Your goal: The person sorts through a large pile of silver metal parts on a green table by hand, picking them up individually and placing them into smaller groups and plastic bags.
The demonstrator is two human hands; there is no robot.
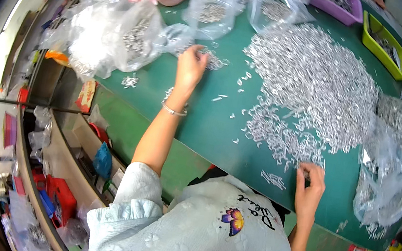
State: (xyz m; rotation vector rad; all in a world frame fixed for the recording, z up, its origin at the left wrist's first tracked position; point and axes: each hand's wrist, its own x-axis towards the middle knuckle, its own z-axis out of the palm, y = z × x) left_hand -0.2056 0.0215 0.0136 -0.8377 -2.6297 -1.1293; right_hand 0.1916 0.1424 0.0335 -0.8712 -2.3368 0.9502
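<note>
My left hand (191, 68), with a thin bracelet at the wrist, reaches far forward. Its fingers curl down onto a small heap of silver metal parts (214, 61) beside clear plastic bags; its grip is hidden from view. My right hand (310, 182) is at the near edge of a very large pile of the same small silver parts (317, 80), with its fingertips pinched on a few of them. A short row of parts (273, 179) lies just left of that hand on the green table (211, 127).
Clear plastic bags of metal parts (131, 37) crowd the far left, and another bag (392, 169) lies at the right. A purple tray (339, 6) and a yellow-green tray (384, 46) stand at the back right. Shelves with red and blue items (60, 198) sit below on the left.
</note>
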